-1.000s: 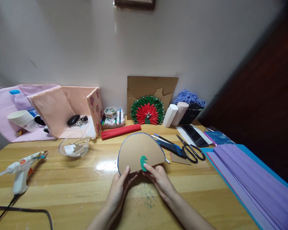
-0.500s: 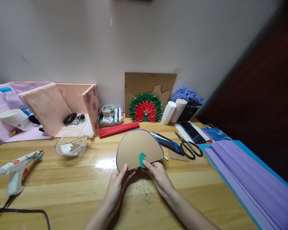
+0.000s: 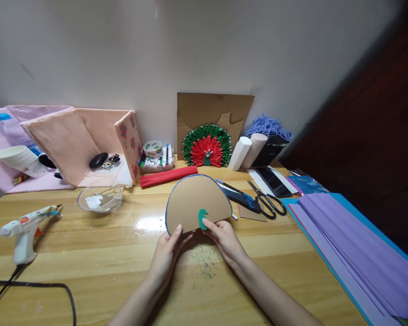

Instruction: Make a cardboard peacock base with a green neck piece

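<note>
Pinching the lower edge of a half-round cardboard piece (image 3: 190, 194), your left hand (image 3: 165, 253) had its grip closed, thumb on the smooth brown face, fingers behind. Your right hand (image 3: 226, 242) also gripped tightly, its thumb pressing a flat green cutout (image 3: 201, 213), notched near its top, against the cardboard beside the straight lower edge. You held both above a glossy wooden worktop (image 3: 115, 258), and a blue line rimmed the cardboard's curve. To your left lay a hard white plastic glue gun (image 3: 24, 240); to your right, soft purple sheets (image 3: 360, 253) in long folds. Farther off were a clear round bowl (image 3: 82, 206), black-handled scissors (image 3: 262, 194) and a crinkled red roll (image 3: 168, 177). Beyond, a red-and-green fan-shaped peacock (image 3: 207, 147) stood before a stiff cardboard panel (image 3: 212, 105), with stringy blue yarn (image 3: 267, 127) heaped to its right.
</note>
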A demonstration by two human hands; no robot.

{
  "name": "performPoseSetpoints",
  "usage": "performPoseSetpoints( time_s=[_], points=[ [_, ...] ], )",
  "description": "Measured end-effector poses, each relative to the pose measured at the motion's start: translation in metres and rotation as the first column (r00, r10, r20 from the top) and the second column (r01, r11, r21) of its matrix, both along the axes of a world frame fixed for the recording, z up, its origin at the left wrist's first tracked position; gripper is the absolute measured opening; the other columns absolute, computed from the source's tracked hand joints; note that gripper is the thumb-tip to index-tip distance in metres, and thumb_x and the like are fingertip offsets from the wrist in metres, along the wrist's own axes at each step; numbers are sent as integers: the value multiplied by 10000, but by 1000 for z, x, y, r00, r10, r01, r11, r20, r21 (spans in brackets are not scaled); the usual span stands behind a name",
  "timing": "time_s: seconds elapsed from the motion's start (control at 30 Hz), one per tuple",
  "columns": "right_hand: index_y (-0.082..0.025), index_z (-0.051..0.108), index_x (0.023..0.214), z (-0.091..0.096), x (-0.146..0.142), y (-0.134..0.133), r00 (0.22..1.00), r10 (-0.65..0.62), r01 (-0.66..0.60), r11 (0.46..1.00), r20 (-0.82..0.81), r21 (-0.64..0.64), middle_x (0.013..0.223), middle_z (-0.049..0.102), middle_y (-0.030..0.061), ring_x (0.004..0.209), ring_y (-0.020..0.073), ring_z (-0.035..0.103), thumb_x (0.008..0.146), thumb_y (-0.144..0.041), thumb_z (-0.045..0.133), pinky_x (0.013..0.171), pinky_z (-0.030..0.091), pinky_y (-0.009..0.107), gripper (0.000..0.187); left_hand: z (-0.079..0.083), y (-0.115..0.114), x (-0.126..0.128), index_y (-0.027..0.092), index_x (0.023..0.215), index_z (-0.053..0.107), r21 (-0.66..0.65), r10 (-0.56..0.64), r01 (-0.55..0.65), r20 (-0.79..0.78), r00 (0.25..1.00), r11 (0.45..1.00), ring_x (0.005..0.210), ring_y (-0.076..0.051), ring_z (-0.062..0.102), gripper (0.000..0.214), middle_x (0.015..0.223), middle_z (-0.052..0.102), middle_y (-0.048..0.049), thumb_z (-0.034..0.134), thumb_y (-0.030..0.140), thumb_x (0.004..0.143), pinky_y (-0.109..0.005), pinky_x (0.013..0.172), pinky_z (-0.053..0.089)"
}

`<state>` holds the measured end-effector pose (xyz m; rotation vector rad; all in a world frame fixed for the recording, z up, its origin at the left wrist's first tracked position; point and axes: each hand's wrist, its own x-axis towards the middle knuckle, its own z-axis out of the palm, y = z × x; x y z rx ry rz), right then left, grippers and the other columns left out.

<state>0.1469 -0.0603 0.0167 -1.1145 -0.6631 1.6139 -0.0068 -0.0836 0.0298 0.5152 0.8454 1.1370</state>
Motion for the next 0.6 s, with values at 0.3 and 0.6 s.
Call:
performPoseSetpoints(
  time_s=[0.3, 0.6],
  points=[
    [-117, 743, 725, -2, 5, 1, 995, 89, -91, 994, 41, 58, 712, 718, 84, 702, 167, 642, 601, -362, 783, 736, 480, 284, 278, -1, 0, 0, 94, 1047, 662, 20, -10, 11, -46, 999, 1000, 1028, -267, 617, 367, 1080, 666, -151, 630, 345, 782, -397, 977, 432],
    [-128, 743, 802, -2, 6, 0, 994, 92, -96, 992, 58, 79, 763, 729, 88, 716, 187, 656, 602, -365, 784, 722, 487, 295, 313, -2, 0, -1, 96, 1035, 667, 22, -3, 4, -33, 999, 1000, 998, -249, 630, 341, 1073, 671, -145, 634, 323, 782, -333, 891, 485]
  ],
)
